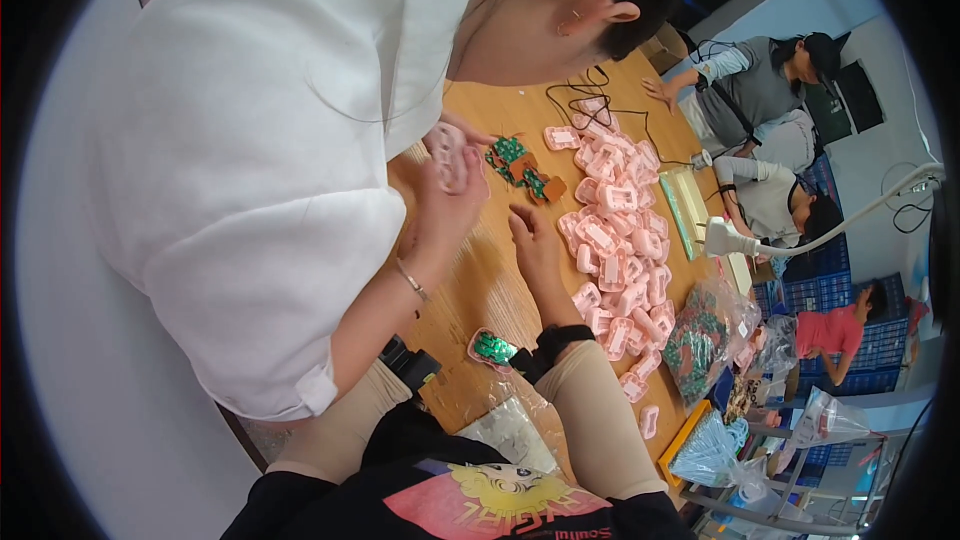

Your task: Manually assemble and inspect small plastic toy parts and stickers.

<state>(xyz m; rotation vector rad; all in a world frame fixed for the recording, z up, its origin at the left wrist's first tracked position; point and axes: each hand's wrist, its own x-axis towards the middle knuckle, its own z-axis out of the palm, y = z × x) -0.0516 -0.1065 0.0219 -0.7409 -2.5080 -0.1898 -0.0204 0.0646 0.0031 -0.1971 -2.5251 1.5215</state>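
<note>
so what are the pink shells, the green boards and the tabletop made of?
Small pink casing shells: apparently moulded plastic, smooth with a slight sheen. Green boards with brown parts: likely printed circuit boards, matte. Light brown tabletop: wood or wood-look laminate, since grain lines show. The right hand rests on it.

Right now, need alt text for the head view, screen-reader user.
The wearer's right hand rests open on a wooden table beside a heap of pink plastic shells. The left hand is hidden behind a co-worker in white, who holds one pink shell near green circuit boards.
</note>
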